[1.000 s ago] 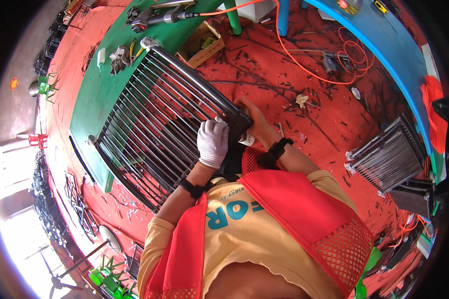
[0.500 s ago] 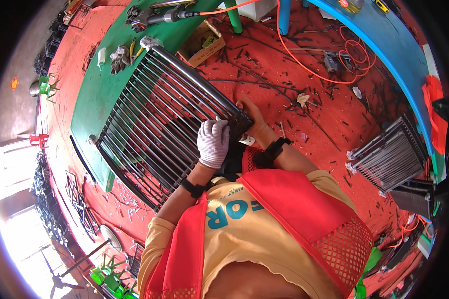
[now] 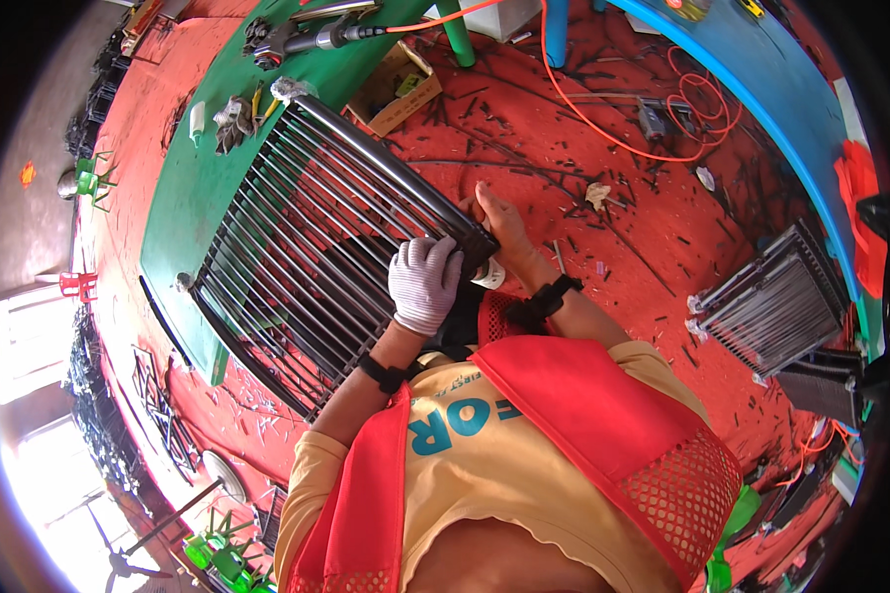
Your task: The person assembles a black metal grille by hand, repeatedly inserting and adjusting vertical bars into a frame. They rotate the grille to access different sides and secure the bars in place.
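Note:
A black slatted metal frame (image 3: 316,237) lies tilted in front of me, its upper left part resting on the green table (image 3: 183,188). My left hand (image 3: 424,287), in a white knit glove, is closed with curled fingers over the slats near the frame's right end. My right hand (image 3: 504,227) is bare and lies just beside the frame's right corner. Its visible fingers are stretched out and stand apart from the rail; the lower part of the palm is partly hidden by the corner. Clear plastic wrap (image 3: 292,90) covers the frame's far corner.
A power tool (image 3: 316,42) with an orange hose (image 3: 598,140), gloves (image 3: 233,124) and a white bottle (image 3: 197,121) lie on the green table. Below it sits a cardboard box (image 3: 398,104). Black scraps litter the red floor. Another slatted frame (image 3: 776,301) leans at right by a blue table (image 3: 761,109).
My right hand's fingers have lifted and straightened beside the frame's corner. My left hand has shifted very slightly, and the frame stays nearly in place.

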{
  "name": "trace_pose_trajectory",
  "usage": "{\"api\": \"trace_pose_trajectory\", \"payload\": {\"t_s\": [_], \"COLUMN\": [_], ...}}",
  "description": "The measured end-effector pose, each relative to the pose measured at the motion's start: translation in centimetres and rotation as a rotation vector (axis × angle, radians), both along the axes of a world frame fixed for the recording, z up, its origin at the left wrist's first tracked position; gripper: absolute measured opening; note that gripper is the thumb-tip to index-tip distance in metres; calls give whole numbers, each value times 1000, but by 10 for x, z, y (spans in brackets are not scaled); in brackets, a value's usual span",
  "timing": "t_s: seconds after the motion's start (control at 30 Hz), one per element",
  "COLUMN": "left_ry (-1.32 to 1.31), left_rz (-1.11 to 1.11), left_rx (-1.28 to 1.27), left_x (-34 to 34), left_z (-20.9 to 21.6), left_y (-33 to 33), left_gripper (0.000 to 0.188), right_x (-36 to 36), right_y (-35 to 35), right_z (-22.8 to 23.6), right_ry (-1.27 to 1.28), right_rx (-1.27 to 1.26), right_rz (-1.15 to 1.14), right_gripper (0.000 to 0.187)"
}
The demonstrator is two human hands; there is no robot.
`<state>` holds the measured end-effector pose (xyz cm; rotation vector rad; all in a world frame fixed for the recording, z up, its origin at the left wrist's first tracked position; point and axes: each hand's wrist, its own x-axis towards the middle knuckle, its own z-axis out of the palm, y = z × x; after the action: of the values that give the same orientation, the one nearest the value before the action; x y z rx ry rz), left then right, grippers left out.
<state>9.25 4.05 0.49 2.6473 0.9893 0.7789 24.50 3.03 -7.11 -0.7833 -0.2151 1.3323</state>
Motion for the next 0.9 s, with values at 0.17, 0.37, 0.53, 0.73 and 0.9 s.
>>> {"api": "trace_pose_trajectory", "payload": {"t_s": [0.17, 0.37, 0.53, 0.73, 0.9], "left_ry": [-16, 27, 79, 63, 48], "left_rz": [-80, -106, -92, -78, -61], "left_rx": [25, 33, 50, 31, 19], "left_x": [-1, -4, -5, -3, -2], "left_z": [1, 1, -3, -4, -2], "left_y": [-1, -5, -6, -8, -9], "left_gripper": [28, 45, 46, 45, 45], "right_x": [3, 2, 3, 2, 2], "right_y": [-2, -2, -9, -25, -18], "right_z": [-3, -8, -3, 7, 11], "right_ry": [-121, -246, -486, -733, -866], "right_rx": [-25, -122, -78, 93, 217], "right_rz": [23, -1, -115, -222, -246], "right_gripper": [48, 50, 48, 40, 32]}}
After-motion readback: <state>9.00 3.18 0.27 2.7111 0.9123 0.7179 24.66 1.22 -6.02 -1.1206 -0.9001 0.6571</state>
